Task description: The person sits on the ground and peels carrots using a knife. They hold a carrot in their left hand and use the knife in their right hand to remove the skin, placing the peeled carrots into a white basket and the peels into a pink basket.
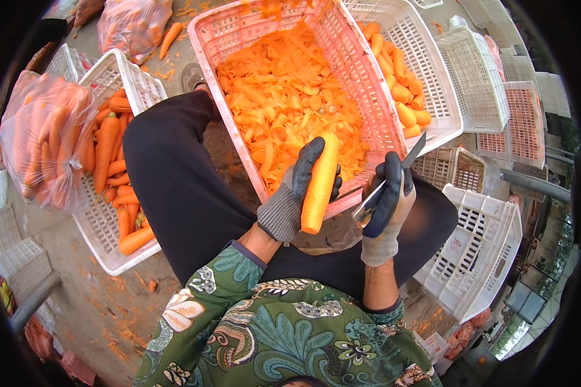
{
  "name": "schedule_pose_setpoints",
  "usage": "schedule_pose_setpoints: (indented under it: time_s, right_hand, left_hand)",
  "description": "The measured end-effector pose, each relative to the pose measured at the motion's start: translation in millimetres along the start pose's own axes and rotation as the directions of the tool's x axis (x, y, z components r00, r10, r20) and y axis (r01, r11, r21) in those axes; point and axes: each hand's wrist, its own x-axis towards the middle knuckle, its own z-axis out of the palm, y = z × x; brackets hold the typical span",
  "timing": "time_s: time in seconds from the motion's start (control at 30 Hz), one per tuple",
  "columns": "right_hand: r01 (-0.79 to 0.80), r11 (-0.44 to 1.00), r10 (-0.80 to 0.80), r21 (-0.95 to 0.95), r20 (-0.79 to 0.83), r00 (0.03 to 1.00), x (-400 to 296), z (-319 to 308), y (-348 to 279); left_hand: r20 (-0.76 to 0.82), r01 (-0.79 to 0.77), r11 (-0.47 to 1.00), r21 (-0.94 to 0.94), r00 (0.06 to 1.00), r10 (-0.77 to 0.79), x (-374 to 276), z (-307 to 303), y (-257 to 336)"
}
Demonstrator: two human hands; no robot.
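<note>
A peeled carrot [321, 186] with a cut, flat lower end is gripped in my gloved left hand [304, 167]. My gloved right hand [389, 198] is closed around a knife whose blade [415, 150] points up and to the right. A second metal tool [369, 202], perhaps a peeler, also sticks out of that fist; its exact kind is partly hidden by the fingers. Both hands are just above the near end of a pink plastic crate [385, 121]. Orange carrot peelings [281, 96] and several cut-off carrot ends [314, 101] fill its bottom.
Peeled carrots [399, 77] lie in a white crate [440, 96] beyond the pink one. At left, unpeeled carrots [109, 140] fill another white crate [111, 266], with a plastic bag of carrots [48, 140] against it. An overturned-looking white crate [472, 251] stands at right.
</note>
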Motion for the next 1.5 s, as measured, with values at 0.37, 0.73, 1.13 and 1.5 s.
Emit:
schedule_pose_setpoints:
  time_s: [0.37,0.73,1.13,1.5]
  right_hand:
    - [0.149,0.779,0.023,-0.609,0.265,0.964,164,77,60]
    - [0.352,0.756,-0.079,-0.552,0.457,0.886,-11,27,20]
    - [-0.007,0.945,0.093,-0.327,0.249,0.964,120,80,29]
    - [0.464,0.740,-0.195,-0.486,0.506,0.840,96,81,46]
  left_hand:
    - [0.065,0.185,0.981,-0.061,0.981,-0.181,16,-10,7]
    - [-0.198,0.017,0.972,-0.235,0.978,-0.064,36,0,16]
    - [0.010,0.010,0.982,-0.189,1.000,-0.008,26,-7,35]
    - [-0.184,-0.185,0.974,0.131,0.961,0.207,34,10,21]
